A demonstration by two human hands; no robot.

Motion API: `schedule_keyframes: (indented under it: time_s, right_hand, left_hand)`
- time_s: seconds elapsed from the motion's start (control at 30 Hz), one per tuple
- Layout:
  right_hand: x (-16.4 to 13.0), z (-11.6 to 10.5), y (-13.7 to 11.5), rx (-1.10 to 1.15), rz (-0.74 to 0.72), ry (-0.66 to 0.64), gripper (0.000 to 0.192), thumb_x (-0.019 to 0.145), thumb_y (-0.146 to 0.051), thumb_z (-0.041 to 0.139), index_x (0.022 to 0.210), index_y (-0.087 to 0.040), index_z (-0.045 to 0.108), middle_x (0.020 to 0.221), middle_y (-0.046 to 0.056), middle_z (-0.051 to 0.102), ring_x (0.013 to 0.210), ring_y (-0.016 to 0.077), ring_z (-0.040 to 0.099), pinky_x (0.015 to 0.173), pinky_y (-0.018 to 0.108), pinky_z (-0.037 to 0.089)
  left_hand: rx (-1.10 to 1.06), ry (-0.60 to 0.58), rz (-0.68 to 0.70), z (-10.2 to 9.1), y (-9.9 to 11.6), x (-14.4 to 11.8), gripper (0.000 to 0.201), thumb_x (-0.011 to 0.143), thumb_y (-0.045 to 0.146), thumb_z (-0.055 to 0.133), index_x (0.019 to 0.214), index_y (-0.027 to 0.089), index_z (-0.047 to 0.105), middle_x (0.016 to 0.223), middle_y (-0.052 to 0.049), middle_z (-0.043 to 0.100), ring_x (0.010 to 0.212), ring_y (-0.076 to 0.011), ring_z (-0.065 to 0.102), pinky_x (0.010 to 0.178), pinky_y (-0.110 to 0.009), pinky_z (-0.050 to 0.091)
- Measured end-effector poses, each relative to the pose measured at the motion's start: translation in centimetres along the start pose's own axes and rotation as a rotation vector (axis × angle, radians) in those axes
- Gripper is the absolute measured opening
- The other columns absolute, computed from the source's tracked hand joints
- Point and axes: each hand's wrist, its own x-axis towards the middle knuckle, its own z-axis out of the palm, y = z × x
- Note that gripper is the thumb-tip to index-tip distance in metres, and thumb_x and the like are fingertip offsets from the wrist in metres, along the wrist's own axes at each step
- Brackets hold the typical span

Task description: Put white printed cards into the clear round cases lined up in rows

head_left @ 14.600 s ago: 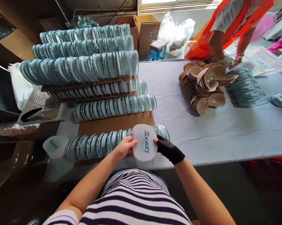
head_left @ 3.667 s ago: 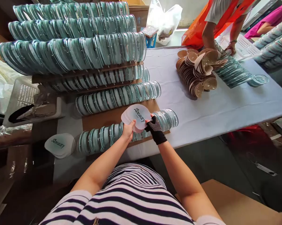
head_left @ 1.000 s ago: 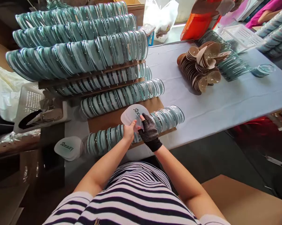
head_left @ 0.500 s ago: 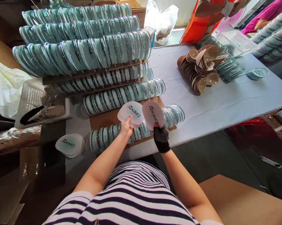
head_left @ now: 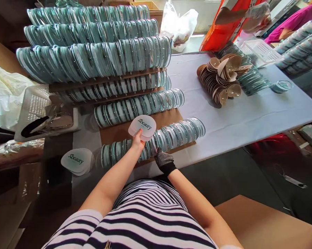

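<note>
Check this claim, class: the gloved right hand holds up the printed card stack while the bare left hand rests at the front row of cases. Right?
Hands are swapped. The head view shows the bare left hand holding the card stack; the gloved right hand rests at the front row of cases.

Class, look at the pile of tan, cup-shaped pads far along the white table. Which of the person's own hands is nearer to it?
Right. The gloved right hand rests at the near row of clear cases, on the side towards the pile of tan pads; the bare left hand is farther away, holding white printed cards.
</note>
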Motion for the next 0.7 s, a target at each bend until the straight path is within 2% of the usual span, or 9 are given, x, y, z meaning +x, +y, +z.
schedule_keyframes:
  time_s: [0.17,0.37,0.47,0.57,0.67,0.7]
  right_hand:
    - [0.4,0.6,0.3,0.01,-0.025,0.108,0.036,0.103,-0.033,0.029,0.119,-0.017,0.057,0.103,0.012,0.073,0.093,0.0205,0.071,0.073,0.026,0.045]
    - [2.5,1.4,0.7,0.043,-0.05,0.051,0.032,0.1,-0.025,0.034,0.111,-0.018,0.063,0.102,0.016,0.072,0.097,0.024,0.069,0.079,0.031,0.047]
    - [3.2,1.5,1.0,0.448,-0.049,-0.109,0.022,0.094,-0.023,0.045,0.107,-0.018,0.062,0.1,0.016,0.071,0.092,0.0226,0.068,0.076,0.031,0.05]
    - [3.5,1.1,1.4,0.828,-0.093,-0.318,0.031,0.091,-0.032,0.049,0.12,-0.02,0.053,0.082,0.007,0.07,0.069,0.0177,0.067,0.062,0.029,0.053]
    - [4.0,-0.5,1.7,0.856,-0.1,-0.464,0.037,0.092,-0.039,0.047,0.119,-0.016,0.055,0.065,0.002,0.064,0.054,0.0158,0.061,0.054,0.028,0.052]
    - [4.3,-1.4,1.8,0.797,-0.08,-0.441,0.035,0.091,-0.04,0.049,0.113,-0.015,0.059,0.063,0.003,0.064,0.054,0.0159,0.061,0.055,0.028,0.053]
  left_hand:
    - [-0.01,0.004,-0.031,-0.4,0.0,0.6,0.03,0.083,0.007,0.067,0.11,0.021,0.067,0.122,-0.006,0.07,0.116,-0.0181,0.065,0.099,-0.034,0.053]
    - [-0.014,0.013,-0.045,-0.7,-0.2,0.7,0.037,0.082,0.008,0.069,0.116,0.021,0.065,0.124,-0.007,0.069,0.116,-0.0187,0.065,0.099,-0.035,0.053]
    - [0.002,0.034,-0.038,-0.6,-0.2,0.6,0.037,0.081,0.009,0.071,0.114,0.021,0.065,0.123,-0.007,0.07,0.117,-0.019,0.064,0.099,-0.033,0.053]
    - [0.006,0.028,-0.007,-0.4,-0.3,0.4,0.037,0.08,0.009,0.072,0.113,0.022,0.066,0.122,-0.006,0.07,0.118,-0.0198,0.064,0.1,-0.035,0.053]
    - [0.003,0.02,0.023,-0.2,-0.4,0.0,0.035,0.08,0.01,0.071,0.112,0.022,0.066,0.12,-0.006,0.071,0.117,-0.0207,0.064,0.101,-0.037,0.052]
    - [0.007,0.015,0.039,-0.2,-0.4,-0.2,0.034,0.08,0.009,0.072,0.112,0.021,0.066,0.119,-0.006,0.072,0.117,-0.0207,0.064,0.101,-0.037,0.051]
